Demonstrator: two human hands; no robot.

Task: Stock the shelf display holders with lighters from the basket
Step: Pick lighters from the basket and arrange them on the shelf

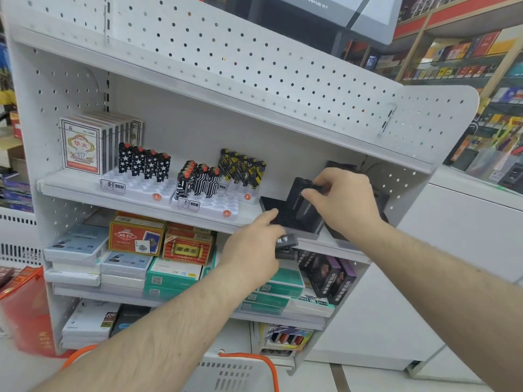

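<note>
A tall white perforated-metal shelf unit (226, 66) fills most of the view, and everything else sits on it or just in front of it. Its lower shelves are packed with flat boxed goods — red and orange cartons (135, 239), pale blue and green packs (169, 275), dark purple-edged boxes (328, 275). On the unit's middle shelf, at the left end, stands a row of white playing-card boxes (82, 145) with a red and gold emblem. Beside them on that shelf are white plastic display trays (141, 185) with honeycomb sockets, partly filled: black lighters with white stars (144, 165), black-and-white patterned lighters (198, 182) and black-and-yellow lighters (243, 169), all standing upright. Toward the right end of the same shelf lies a flat black display holder (278, 213), with dark lighters (300, 202) standing in it. Below the unit's front edge, at the bottom of the view, a white slotted plastic basket (226, 374) with orange handles is partly visible. The right hand (339, 202) is over the black holder, its fingers curled closed around the top of a dark lighter there. The left hand (252, 250) is at the front lip of the middle shelf, index finger stretched out onto the holder's edge while the other fingers are wrapped around small black lighters with white lettering (285, 244) — how many I cannot tell.
</note>
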